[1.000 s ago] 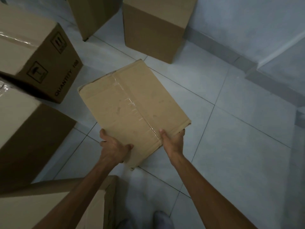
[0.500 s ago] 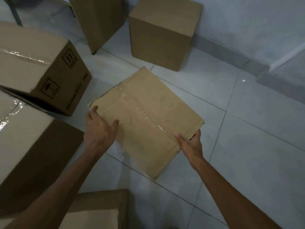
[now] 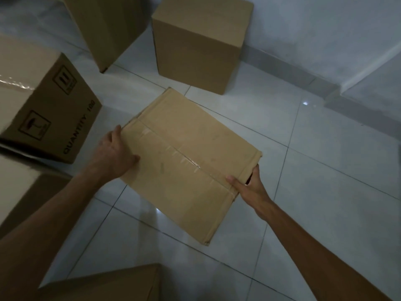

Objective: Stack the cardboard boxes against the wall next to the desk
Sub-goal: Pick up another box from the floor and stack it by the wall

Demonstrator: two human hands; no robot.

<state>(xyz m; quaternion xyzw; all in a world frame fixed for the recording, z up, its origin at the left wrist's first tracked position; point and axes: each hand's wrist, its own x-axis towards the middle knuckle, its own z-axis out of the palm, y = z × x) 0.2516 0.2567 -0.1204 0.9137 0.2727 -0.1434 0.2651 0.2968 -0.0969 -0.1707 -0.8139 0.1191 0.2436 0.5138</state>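
Note:
A flat brown cardboard box (image 3: 186, 153), taped along its top seam, is held tilted above the tiled floor in the middle of the view. My left hand (image 3: 114, 152) grips its left edge, thumb on the top face. My right hand (image 3: 249, 187) holds its right end, thumb on top and fingers curled under the edge. A taller plain box (image 3: 199, 44) stands against the wall (image 3: 314, 29) just beyond. Another tall box (image 3: 106, 25) stands to its left.
A printed box (image 3: 50, 109) marked "QUANTITY" sits at the left, with a larger box (image 3: 19, 192) below it and another box (image 3: 108, 285) at the bottom edge. A grey skirting (image 3: 288, 68) lines the wall. Open tiled floor (image 3: 325, 181) lies to the right.
My left hand slid from the box's near edge up to its left side. My right hand shifted to the right end. The box swung round to lie more across my front.

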